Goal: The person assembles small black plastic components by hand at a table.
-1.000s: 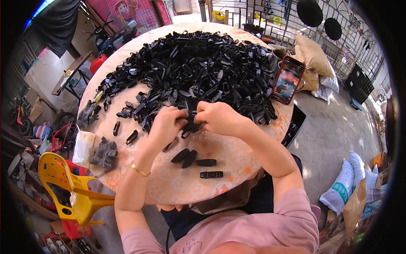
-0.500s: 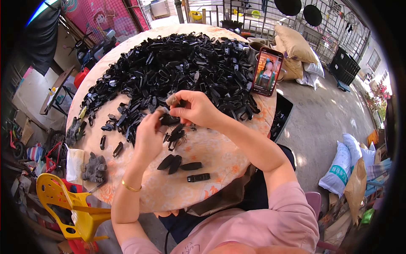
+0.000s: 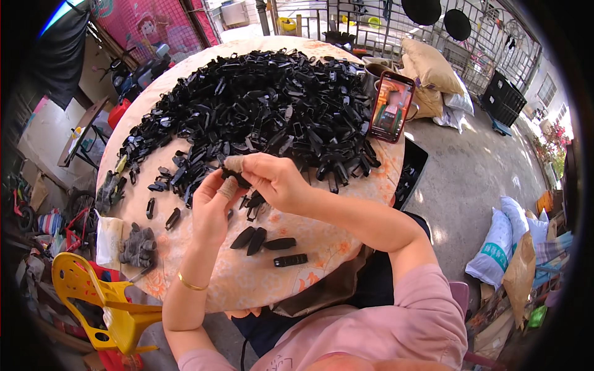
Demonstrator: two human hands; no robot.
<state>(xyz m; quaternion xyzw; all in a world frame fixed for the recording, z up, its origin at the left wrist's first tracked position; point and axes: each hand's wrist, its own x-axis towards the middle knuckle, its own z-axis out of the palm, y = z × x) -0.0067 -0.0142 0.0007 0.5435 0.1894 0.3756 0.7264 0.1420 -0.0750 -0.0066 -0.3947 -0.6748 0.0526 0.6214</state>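
My left hand and my right hand meet over the near side of the pile, both closed on one small black plastic piece. My fingers cover most of it, so its exact kind is hard to make out. Tan tape wraps a digit on each hand. Behind them spreads a large heap of black plastic pieces, many long and narrow like clips or casings. Nearer me, several dark oblong pieces lie apart from the heap, beside one black piece with openings.
A round table with a floral cloth carries everything. At its right edge a phone leans against a metal pot. Grey gloves lie at the left, near a yellow chair. A black bin stands beside the table.
My right hand has shifted slightly left and down, and my left hand has turned with its thumb up. Both now press together around the small black piece.
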